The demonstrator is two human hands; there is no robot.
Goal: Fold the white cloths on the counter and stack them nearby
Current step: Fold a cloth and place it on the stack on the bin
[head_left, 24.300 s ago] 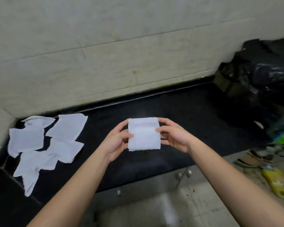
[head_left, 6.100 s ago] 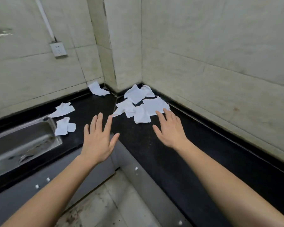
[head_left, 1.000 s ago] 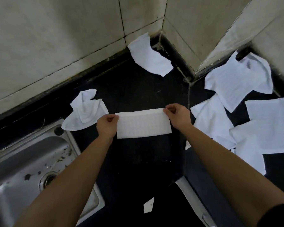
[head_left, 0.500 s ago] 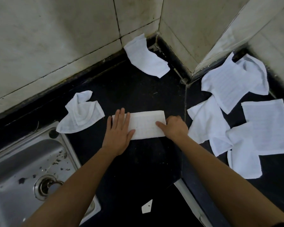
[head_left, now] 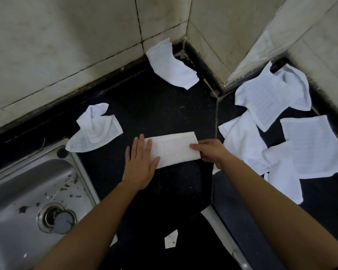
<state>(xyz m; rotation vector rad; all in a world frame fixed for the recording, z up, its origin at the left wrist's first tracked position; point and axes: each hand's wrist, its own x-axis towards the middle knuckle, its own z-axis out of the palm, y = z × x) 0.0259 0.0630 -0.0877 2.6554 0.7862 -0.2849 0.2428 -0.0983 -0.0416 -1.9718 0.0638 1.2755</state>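
**Desk one:** Black desk (head_left: 164, 106) in a tiled corner, steel sink (head_left: 27, 191) set in at its left. What do we see right of the sink?

**Desk two:** We see a white cloth (head_left: 174, 151), folded to a long strip, flat on the desk. The left hand (head_left: 141, 162) presses its sink-side end, fingers straight.

**Desk one:** And the right hand (head_left: 209, 152)?

**Desk two:** We see it at the end away from the sink, fingers curled, pinching the edge. A crumpled cloth (head_left: 96, 129) lies just behind the sink's far corner. The loose cloths (head_left: 281, 133) are heaped well to the sink's right, and a lone cloth (head_left: 170, 65) leans on the wall beyond.
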